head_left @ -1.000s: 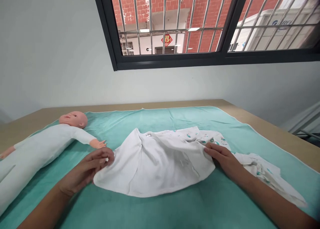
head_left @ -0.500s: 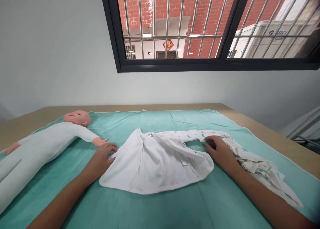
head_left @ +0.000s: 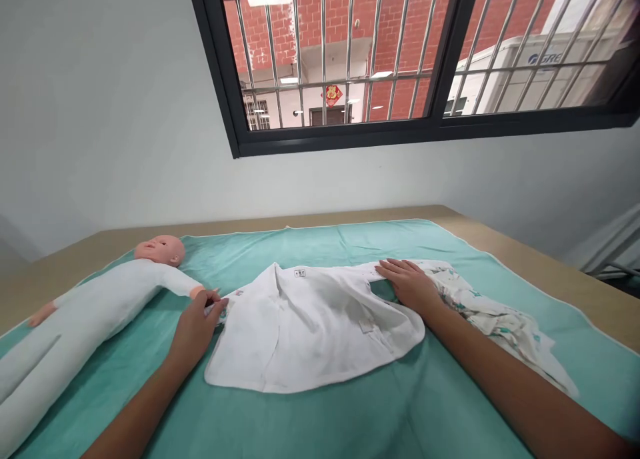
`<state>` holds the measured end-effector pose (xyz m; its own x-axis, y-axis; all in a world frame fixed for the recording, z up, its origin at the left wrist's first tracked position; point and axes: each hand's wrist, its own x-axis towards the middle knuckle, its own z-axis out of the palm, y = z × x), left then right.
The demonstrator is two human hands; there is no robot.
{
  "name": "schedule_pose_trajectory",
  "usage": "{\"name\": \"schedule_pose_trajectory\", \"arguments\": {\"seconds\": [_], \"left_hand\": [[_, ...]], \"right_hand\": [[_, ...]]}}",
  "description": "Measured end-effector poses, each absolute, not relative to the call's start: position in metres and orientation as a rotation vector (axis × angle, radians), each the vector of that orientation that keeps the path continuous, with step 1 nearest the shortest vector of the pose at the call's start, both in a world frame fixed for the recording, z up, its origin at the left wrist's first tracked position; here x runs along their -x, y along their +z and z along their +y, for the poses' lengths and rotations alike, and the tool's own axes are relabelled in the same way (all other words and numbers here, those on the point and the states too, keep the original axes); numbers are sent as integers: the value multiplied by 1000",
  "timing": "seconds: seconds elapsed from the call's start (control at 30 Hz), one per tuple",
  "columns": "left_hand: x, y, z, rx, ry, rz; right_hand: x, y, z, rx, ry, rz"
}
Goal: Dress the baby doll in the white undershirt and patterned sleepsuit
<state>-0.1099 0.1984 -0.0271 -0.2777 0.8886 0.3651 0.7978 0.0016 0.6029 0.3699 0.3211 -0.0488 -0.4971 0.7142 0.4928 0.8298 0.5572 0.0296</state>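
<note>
A small white baby shirt [head_left: 315, 332] is spread over a green sheet, its label showing at the neck. With thumb and fingers closed, my left hand [head_left: 194, 329] pinches the end of the shirt's left-side sleeve, close to the hand of a baby doll [head_left: 117, 295]. The doll lies on its back in a white suit. Flat across the right-side sleeve rests my right hand [head_left: 413, 287], fingers stretched out. Just beyond it lies a crumpled white cloth with a green print [head_left: 505, 329], partly behind my right forearm.
The green sheet [head_left: 310, 425] covers most of a tan tabletop [head_left: 320, 219], whose edge runs along a pale wall [head_left: 125, 112]. A dark-framed window with metal bars [head_left: 345, 137] is above. At the far right stands a grey metal frame [head_left: 617, 251].
My left hand has taken hold of the left-side sleeve end and drawn it outward. My right hand has moved up and left and flattened onto the other sleeve. The view has tilted slightly.
</note>
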Motion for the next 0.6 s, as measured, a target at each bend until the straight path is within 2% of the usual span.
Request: {"name": "schedule_pose_trajectory", "arguments": {"seconds": [0.23, 0.43, 0.6], "left_hand": [[106, -10, 242, -1792, 1122, 2272], [99, -27, 273, -1821, 1179, 2307], [102, -34, 266, -1940, 1292, 2278]], "right_hand": [[-399, -43, 323, 1330, -442, -2259], [-390, -39, 318, 1291, -431, -2307], [-396, -39, 322, 1412, -229, -1984]]}}
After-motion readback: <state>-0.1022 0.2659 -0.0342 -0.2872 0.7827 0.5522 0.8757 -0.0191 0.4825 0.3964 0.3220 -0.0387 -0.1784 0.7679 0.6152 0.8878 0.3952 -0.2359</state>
